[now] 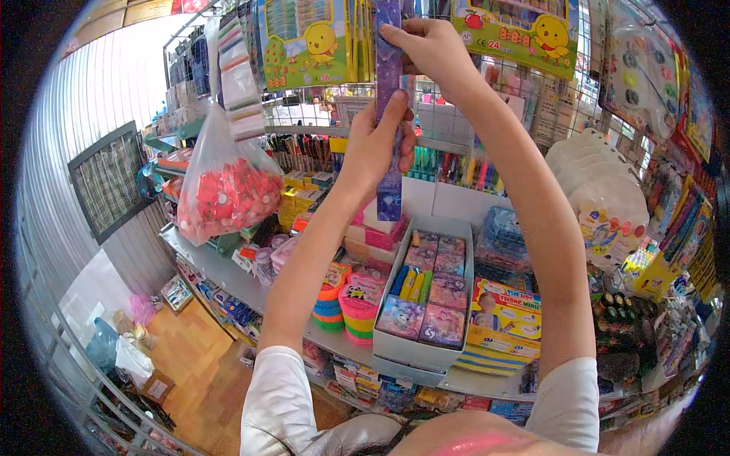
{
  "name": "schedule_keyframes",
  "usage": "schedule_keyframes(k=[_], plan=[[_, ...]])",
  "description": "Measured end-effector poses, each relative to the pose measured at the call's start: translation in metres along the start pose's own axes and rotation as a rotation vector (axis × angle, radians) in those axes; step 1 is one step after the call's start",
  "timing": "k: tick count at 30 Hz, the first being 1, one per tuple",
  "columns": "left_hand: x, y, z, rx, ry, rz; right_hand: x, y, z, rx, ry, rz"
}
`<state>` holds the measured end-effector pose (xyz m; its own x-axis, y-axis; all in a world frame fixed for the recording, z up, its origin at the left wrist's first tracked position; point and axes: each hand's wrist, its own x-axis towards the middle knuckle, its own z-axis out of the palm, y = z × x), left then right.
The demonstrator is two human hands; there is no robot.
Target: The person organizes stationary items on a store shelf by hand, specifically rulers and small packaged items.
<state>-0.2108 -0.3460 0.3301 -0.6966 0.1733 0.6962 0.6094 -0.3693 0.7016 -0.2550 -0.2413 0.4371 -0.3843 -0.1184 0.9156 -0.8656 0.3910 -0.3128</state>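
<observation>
A long, narrow purple strip [389, 186] with a starry pattern stands upright before me, its top cut off by the frame edge. My left hand [378, 143] is closed around its middle, thumb in front and fingers curled behind. Higher up, my right hand [435, 52] pinches the same strip between thumb and fingers. Yellow chick-printed packs [310, 45] hang to the left of the strip, and another chick-printed pack [519, 34] hangs to the right. Beneath the strip's lower end, an open grey box [414, 357] holds small patterned boxes and several bright tubes.
A clear bag of red items [230, 194] hangs at the left. Colourful striped tubs [359, 308] and a yellow-and-red box [506, 315] sit on the shelf. White palette-shaped packs [601, 178] hang at the right. Wooden flooring [190, 338] shows at lower left.
</observation>
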Motion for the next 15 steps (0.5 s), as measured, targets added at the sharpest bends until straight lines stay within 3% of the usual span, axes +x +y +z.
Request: schedule_keyframes(k=[9, 15], plan=[[0.001, -0.004, 0.000, -0.019, -0.001, -0.030, 0.001, 0.011, 0.000, -0.060, -0.010, -0.001], [0.026, -0.026, -0.004, 0.022, 0.063, -0.078, 0.011, 0.043, 0.000, -0.166, -0.014, 0.162]])
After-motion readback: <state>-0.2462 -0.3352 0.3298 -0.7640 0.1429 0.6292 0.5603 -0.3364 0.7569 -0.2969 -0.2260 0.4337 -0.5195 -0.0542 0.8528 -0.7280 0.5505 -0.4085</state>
